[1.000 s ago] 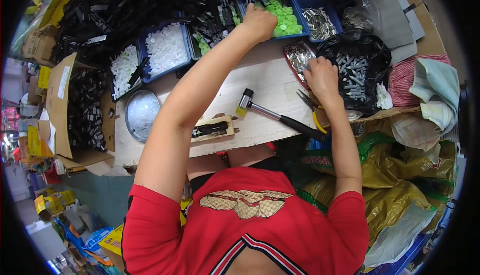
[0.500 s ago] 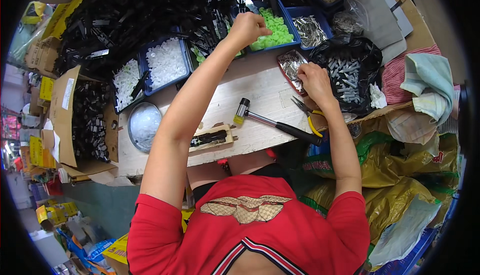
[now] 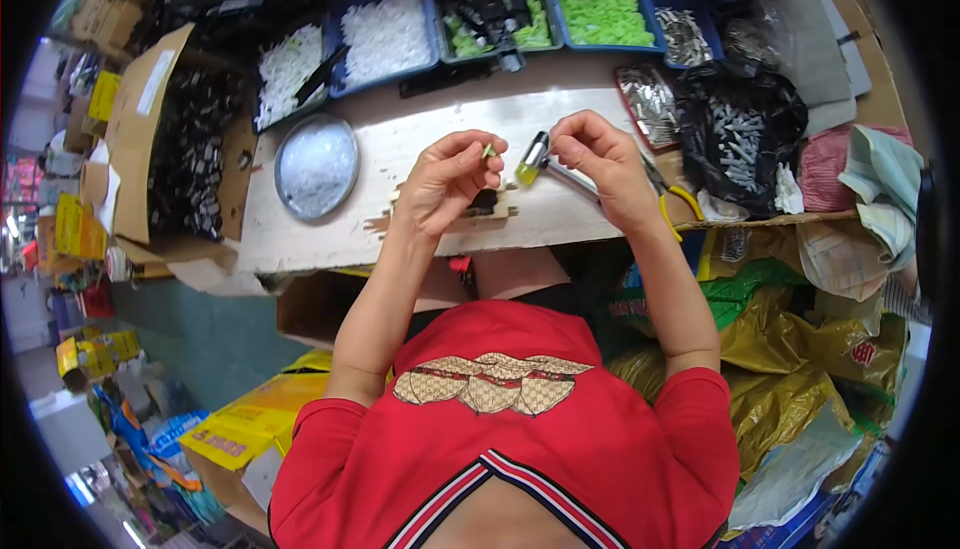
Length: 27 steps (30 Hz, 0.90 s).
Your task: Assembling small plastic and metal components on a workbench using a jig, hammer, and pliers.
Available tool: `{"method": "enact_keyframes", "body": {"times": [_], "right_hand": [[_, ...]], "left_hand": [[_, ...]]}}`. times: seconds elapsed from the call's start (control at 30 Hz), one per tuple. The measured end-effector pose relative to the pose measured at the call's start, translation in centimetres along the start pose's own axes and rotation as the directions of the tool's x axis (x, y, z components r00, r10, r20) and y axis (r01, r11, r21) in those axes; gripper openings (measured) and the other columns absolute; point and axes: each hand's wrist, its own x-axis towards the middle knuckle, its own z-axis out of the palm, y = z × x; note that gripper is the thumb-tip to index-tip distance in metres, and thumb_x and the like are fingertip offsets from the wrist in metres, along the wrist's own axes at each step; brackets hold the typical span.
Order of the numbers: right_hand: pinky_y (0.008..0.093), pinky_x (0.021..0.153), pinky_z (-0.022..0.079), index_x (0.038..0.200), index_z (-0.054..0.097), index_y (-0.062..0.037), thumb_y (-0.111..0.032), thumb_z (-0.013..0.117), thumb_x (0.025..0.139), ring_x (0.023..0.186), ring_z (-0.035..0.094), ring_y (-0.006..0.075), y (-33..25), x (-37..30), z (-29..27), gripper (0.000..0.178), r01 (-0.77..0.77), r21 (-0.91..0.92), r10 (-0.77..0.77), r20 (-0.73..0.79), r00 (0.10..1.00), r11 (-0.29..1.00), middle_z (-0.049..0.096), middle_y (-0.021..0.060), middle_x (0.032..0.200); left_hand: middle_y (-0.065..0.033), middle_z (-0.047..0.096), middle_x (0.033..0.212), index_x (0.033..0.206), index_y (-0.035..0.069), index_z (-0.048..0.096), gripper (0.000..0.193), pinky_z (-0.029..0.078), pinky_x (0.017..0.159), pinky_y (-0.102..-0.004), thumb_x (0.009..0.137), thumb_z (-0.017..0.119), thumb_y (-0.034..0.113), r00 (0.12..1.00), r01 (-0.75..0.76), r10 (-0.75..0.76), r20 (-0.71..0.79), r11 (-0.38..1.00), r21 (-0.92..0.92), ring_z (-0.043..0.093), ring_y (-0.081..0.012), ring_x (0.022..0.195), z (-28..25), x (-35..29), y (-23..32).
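Above the wooden table (image 3: 420,114), my left hand (image 3: 445,181) pinches a small green plastic piece (image 3: 489,150) between thumb and fingertips. My right hand (image 3: 608,171) is closed in a pinch close by; whatever it holds is too small to make out. Beneath and between the hands lies a hammer (image 3: 532,157) with a yellow-green face, its handle partly covered by my right hand. Under my left hand sits a wooden block (image 3: 500,213) with a black part (image 3: 485,199) on it, mostly hidden.
Pliers (image 3: 682,199) with yellow handles lie right of my right hand. Behind are a blue tray (image 3: 612,48) of green pieces, a red tray (image 3: 630,114) of metal pins and a black bag (image 3: 788,114) of grey pieces. A round dish (image 3: 318,217) stands left.
My left hand has come back from the green-piece tray with a green piece. My right hand has left the red tray of pins. Both now meet over the hammer; the view has shifted.
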Motion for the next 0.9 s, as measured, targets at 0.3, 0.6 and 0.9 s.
{"method": "enact_keyframes", "body": {"times": [0.3,0.6,0.9], "right_hand": [[0.0185,0.060,0.035,0.086,0.057,-0.0069,-0.017,0.057,0.086,0.064,0.043,0.0045,2.8,0.6,7.7,0.010,-0.152,0.251,0.135,0.084,0.987,0.956,0.051,-0.0043,0.072],[0.0184,0.059,0.035,0.086,0.057,-0.0068,-0.016,0.056,0.086,0.062,0.044,0.0045,2.9,1.1,9.2,0.009,-0.295,0.279,0.250,0.186,0.950,0.914,0.055,-0.0024,0.071],[0.0220,0.062,0.040,0.087,0.055,-0.0029,-0.015,0.055,0.086,0.064,0.048,0.0087,2.7,1.4,9.7,0.012,-0.297,0.239,0.261,0.171,0.950,0.924,0.054,0.0010,0.073]], "left_hand": [[-0.0136,0.054,0.103,0.093,0.001,0.062,0.015,0.053,0.065,-0.0294,0.079,0.060,0.000,0.968,-0.242,0.244,0.058,0.969,-0.038,0.059,-0.0185,0.077,-2.1,-4.9,-0.5],[-0.0121,0.055,0.094,0.089,0.002,0.062,0.013,0.055,0.064,-0.0336,0.078,0.058,-0.005,0.927,-0.373,0.364,0.093,0.921,0.108,0.061,-0.0228,0.076,-2.6,-5.7,-0.1],[-0.0104,0.058,0.085,0.087,-0.002,0.060,0.010,0.056,0.064,-0.0325,0.078,0.058,-0.006,0.900,-0.423,0.434,0.040,0.849,0.317,0.063,-0.0219,0.073,-2.2,-6.5,0.0]]}}
